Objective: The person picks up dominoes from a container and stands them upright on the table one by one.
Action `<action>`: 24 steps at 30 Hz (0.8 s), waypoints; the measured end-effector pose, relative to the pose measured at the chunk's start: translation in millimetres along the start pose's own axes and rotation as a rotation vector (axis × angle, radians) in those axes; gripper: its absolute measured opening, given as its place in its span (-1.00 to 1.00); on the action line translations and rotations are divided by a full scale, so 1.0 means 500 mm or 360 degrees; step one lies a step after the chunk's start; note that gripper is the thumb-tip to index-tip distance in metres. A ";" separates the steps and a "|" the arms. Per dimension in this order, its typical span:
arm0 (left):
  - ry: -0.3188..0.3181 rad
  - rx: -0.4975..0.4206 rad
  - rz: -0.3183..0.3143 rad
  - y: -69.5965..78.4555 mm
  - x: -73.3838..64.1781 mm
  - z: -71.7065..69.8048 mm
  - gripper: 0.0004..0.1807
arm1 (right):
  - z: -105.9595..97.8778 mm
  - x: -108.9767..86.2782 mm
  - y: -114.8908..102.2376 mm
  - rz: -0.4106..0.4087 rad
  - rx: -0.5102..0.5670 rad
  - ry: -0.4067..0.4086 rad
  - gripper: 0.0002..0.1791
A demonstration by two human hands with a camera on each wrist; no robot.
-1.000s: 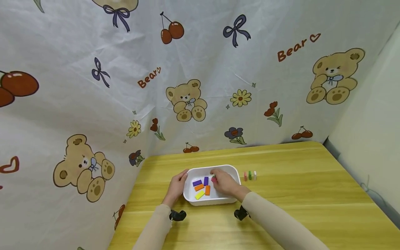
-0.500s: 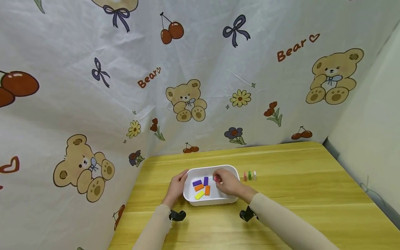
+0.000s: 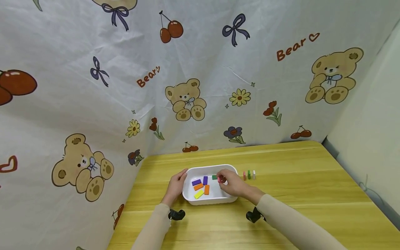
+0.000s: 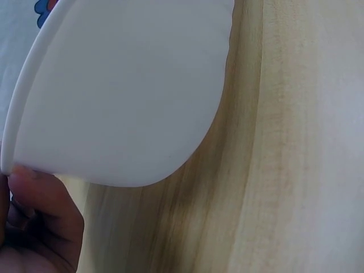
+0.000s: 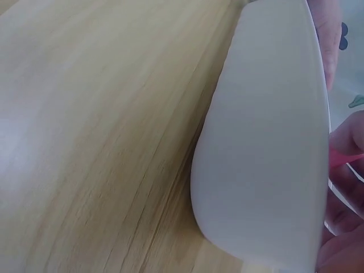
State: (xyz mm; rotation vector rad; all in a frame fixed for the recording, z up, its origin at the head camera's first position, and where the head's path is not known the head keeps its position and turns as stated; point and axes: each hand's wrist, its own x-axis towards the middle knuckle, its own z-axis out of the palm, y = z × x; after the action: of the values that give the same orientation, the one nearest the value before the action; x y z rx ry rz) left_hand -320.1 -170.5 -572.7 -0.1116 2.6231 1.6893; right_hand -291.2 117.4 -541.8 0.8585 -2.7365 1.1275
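Note:
A white plastic tray (image 3: 208, 201) stands on the wooden table. My left hand (image 3: 175, 186) holds its left end at the rim; the left wrist view shows curled fingers (image 4: 48, 202) there. Over the tray's right part, my right hand (image 3: 232, 183) pinches a small pink block (image 3: 219, 180) between thumb and fingertips. A green block (image 3: 214, 177) lies in the tray just left of those fingers. Further left inside lie purple blocks (image 3: 196, 182), orange blocks (image 3: 207, 189) and a yellow block (image 3: 199, 194). In the right wrist view the tray wall hides part of the right hand.
Right of the tray, a pink block (image 3: 244, 176), a green block (image 3: 249, 174) and a white block (image 3: 254, 174) stand in a row on the table (image 3: 297, 194). A patterned cloth (image 3: 215, 69) hangs behind the table and along its left side.
My right hand has drawn back to the right inside the tray with the pink block, uncovering the green block. The left hand stays at the tray's left end.

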 end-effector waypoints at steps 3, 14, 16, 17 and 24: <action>-0.0002 0.0009 0.0010 0.000 0.000 -0.001 -0.54 | -0.004 -0.007 0.005 -0.0019 0.0048 0.0010 -0.80; 0.0007 0.0006 -0.0028 0.005 -0.004 -0.001 -0.57 | -0.031 -0.021 0.001 0.0099 0.0181 -0.0018 -0.80; 0.0006 0.0006 -0.0029 0.004 -0.003 -0.001 -0.57 | -0.036 -0.022 0.001 0.0131 0.0194 -0.0024 -0.81; 0.0005 0.0006 -0.0028 0.004 -0.004 -0.001 -0.57 | -0.037 -0.022 0.002 0.0149 0.0193 -0.0025 -0.81; -0.0014 -0.0012 -0.0018 0.005 -0.003 -0.002 -0.55 | -0.053 -0.029 0.000 0.0251 0.0221 -0.0044 -0.78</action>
State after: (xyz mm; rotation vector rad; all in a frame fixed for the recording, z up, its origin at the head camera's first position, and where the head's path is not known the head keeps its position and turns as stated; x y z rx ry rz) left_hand -318.7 -170.2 -569.9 -0.1184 2.6051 1.6929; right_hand -282.7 142.0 -526.0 0.6864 -2.8181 1.3573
